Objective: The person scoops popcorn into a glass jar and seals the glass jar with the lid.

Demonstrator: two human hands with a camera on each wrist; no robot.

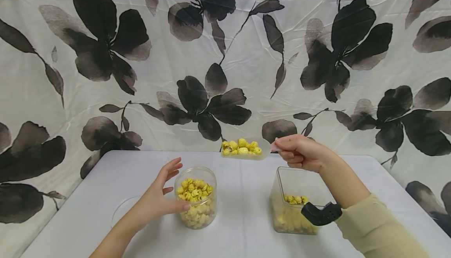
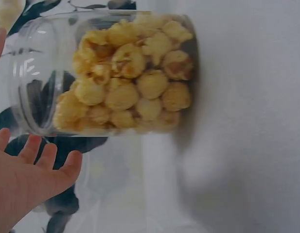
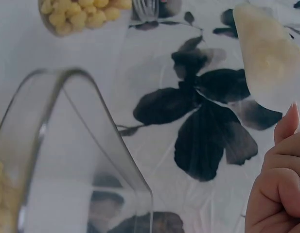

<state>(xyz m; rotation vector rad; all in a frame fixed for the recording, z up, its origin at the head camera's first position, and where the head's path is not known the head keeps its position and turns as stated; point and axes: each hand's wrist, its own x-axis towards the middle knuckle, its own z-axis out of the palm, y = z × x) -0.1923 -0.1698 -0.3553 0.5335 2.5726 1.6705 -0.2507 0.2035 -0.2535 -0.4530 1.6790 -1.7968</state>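
Note:
My right hand [image 1: 299, 150] grips the handle of a translucent scoop [image 1: 266, 148] above the table. Yellow popcorn [image 1: 242, 148] is heaped in the scoop, which lies nearly level between the two containers in the head view. In the right wrist view the scoop [image 3: 266, 63] rises beyond my curled fingers [image 3: 281, 189]. A round clear jar [image 1: 215, 201] stands upright, well filled with popcorn [image 1: 195, 189]. My left hand [image 1: 158, 197] is beside it with fingers spread, the thumb overlapping the jar's front. In the left wrist view the fingers [image 2: 30, 150] extend close to the jar [image 2: 125, 82].
A square clear container [image 1: 276, 211] holding more popcorn stands below my right forearm. A clear round lid [image 1: 113, 215] lies on the white table [image 1: 241, 234], left of the jar and partly behind my left arm. A floral cloth [image 1: 225, 46] hangs behind the table.

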